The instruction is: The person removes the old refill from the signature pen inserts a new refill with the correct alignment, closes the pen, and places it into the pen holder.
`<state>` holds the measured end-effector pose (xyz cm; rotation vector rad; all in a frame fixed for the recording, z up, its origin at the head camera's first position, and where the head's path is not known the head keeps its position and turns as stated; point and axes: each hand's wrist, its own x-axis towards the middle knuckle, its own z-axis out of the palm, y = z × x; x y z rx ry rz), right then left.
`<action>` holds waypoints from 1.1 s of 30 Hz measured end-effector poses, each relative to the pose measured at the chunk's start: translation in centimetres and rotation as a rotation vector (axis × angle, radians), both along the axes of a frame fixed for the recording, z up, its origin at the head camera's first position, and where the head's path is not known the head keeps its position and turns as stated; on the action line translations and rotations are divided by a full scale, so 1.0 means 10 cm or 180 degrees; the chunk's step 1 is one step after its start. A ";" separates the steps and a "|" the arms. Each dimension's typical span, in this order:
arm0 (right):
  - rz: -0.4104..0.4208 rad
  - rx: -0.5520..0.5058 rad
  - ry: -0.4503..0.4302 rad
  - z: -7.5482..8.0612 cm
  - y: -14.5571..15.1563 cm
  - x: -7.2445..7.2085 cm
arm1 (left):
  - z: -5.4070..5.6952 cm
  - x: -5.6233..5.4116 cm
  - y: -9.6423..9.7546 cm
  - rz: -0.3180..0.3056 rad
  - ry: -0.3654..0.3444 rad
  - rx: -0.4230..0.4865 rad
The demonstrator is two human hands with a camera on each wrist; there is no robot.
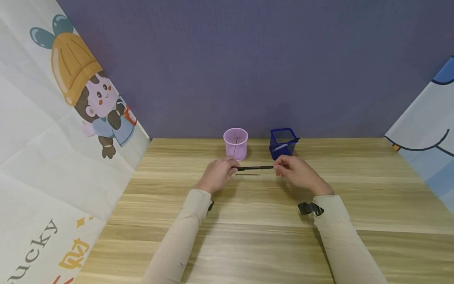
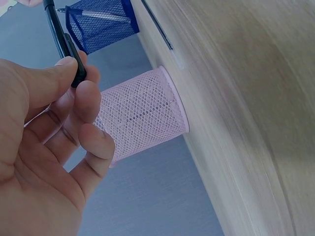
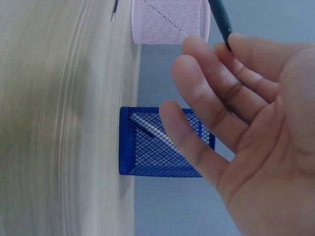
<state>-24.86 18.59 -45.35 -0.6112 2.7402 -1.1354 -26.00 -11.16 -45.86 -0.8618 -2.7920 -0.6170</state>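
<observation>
A black pen (image 1: 254, 168) spans level between the two hands above the table. My left hand (image 1: 220, 172) pinches its clip end between thumb and fingertips. The other end is pinched by my right hand (image 1: 296, 172), thumb against index finger, with the remaining fingers spread loosely in the right wrist view. Below the pen, a thin dark pen refill (image 1: 247, 174) lies on the wooden table (image 1: 255, 244). Just beyond the left hand stands a round pink mesh cup (image 2: 142, 115) with a thin stick-like piece inside. A square blue mesh pen holder (image 3: 147, 157) stands beyond the right hand.
Inside the blue holder a white-and-dark pen (image 1: 283, 146) leans with its dark end over the rim. A dark blue-grey panel (image 1: 255, 67) rises along the table's back edge. Printed cloths hang at left (image 1: 53, 157) and right (image 1: 429, 130).
</observation>
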 end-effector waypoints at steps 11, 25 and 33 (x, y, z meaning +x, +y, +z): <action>-0.0011 0.0036 -0.0015 0.01 -0.02 0.00 | 0.01 0.00 0.01 -0.0007 0.0004 -0.0034; 0.0070 0.0071 0.0129 0.00 -0.03 0.00 | 0.01 0.01 0.00 -0.0032 0.0016 -0.0034; 0.0060 0.0069 0.0177 0.00 -0.04 0.00 | 0.01 0.01 0.00 -0.0031 0.0016 -0.0013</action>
